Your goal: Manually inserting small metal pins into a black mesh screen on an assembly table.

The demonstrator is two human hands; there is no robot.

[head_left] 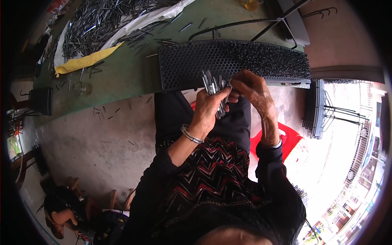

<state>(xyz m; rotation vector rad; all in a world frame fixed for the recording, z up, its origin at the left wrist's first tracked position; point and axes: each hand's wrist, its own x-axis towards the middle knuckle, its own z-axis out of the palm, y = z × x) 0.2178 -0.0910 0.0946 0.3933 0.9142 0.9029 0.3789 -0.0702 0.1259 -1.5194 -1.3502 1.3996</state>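
My left hand (pixel 205 107) is closed round a bundle of thin, shiny dark sticks (pixel 210 83), which jut out above and below the fist. Close beside it, my right hand (pixel 256 92) has its thumb and fingers pinched together near the bundle; what they grip, if anything, is too small to make out. Just beyond both hands lies a long black perforated tray (pixel 185 67) with rows of round holes. Bare holes show at its left, while dark sticks (pixel 271 61) stand packed across its right part.
A large heap of loose sticks (pixel 96 24) lies on white sheeting at the far left of the green table (pixel 122 83). Bent black rods (pixel 234 25) arch over the tray's far side. A small glass (pixel 82 88) stands at left. Under my right arm is a red stool (pixel 288 143).
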